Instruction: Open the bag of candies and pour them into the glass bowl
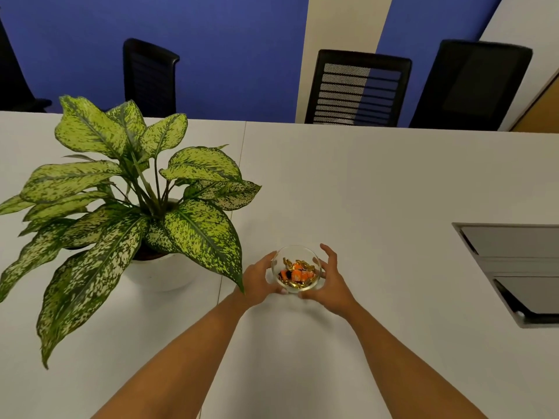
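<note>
A small clear glass bowl (295,251) stands on the white table (363,182), a little past its middle. Inside lie gold-wrapped candies (299,284) and an orange-and-black wrapper or packet (295,275). My left hand (257,282) cups the bowl's left side, and my right hand (328,278) cups its right side, fingers curved around the glass. No separate candy bag is in view.
A potted plant (121,207) with large speckled green leaves in a white pot (157,273) stands close to the left; one leaf tip overlaps my left wrist. A recessed grey cable hatch (520,267) lies at the right. Black chairs (357,89) line the table's far edge.
</note>
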